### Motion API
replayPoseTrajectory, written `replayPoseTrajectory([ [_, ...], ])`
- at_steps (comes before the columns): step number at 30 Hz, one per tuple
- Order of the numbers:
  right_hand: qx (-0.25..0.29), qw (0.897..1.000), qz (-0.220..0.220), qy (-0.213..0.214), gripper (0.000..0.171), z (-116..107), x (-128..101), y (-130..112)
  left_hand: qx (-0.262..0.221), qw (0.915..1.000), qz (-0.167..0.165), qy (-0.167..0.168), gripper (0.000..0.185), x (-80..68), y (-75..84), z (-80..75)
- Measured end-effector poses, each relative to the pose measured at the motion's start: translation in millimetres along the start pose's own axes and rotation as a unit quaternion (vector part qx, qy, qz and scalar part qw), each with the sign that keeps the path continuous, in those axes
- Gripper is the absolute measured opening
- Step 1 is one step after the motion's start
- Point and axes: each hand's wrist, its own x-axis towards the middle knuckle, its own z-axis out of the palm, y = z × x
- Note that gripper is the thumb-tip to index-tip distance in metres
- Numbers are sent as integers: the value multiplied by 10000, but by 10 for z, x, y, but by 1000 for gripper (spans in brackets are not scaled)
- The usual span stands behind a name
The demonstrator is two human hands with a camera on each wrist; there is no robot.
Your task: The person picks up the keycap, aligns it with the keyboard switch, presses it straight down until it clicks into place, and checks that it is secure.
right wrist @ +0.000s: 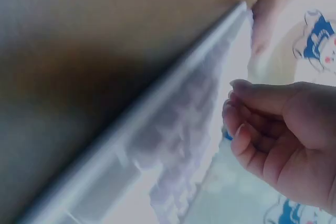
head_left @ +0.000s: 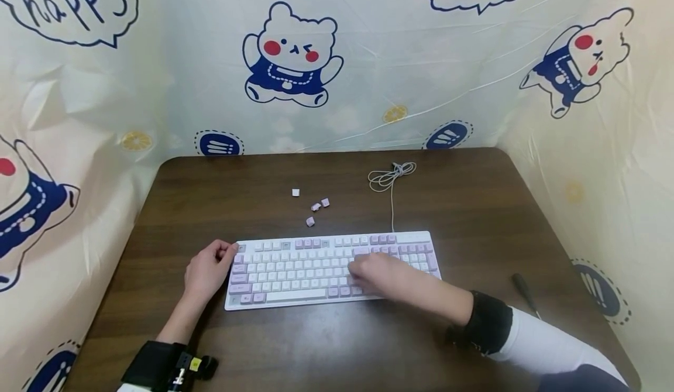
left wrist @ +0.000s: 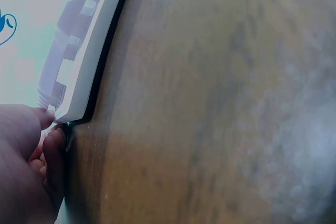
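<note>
A white and lilac keyboard [head_left: 295, 300] lies flat on the brown table, with bare grey spots in its top row. At its far left corner my left hand [head_left: 207, 269] pinches the edge; the left wrist view shows the thumb [left wrist: 46, 116] above and a finger below that corner. My right hand [head_left: 381, 275] is over the right part of the keys, fingers curled. In the right wrist view its thumb meets the forefinger, and I see nothing between them. Several loose keycaps [head_left: 310, 222] lie behind the keyboard.
A coiled white cable [head_left: 387, 178] runs from the keyboard's back edge. Toward the right side of the table [head_left: 474, 205] lies a dark-handled tool [head_left: 521, 288] with a thin shaft. A printed sheet [head_left: 368, 76] hangs around the table's back and sides.
</note>
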Motion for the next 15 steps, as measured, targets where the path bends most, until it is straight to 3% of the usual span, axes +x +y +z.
replayPoseTrajectory([
  [9,47,9997,-211,70,5,-204,390,341,5,10000,31,49,43,2,-5,-6],
  [15,-198,9975,-676,92,7,-270,741,701,41,9999,70,83,42,-14,-8,7],
])
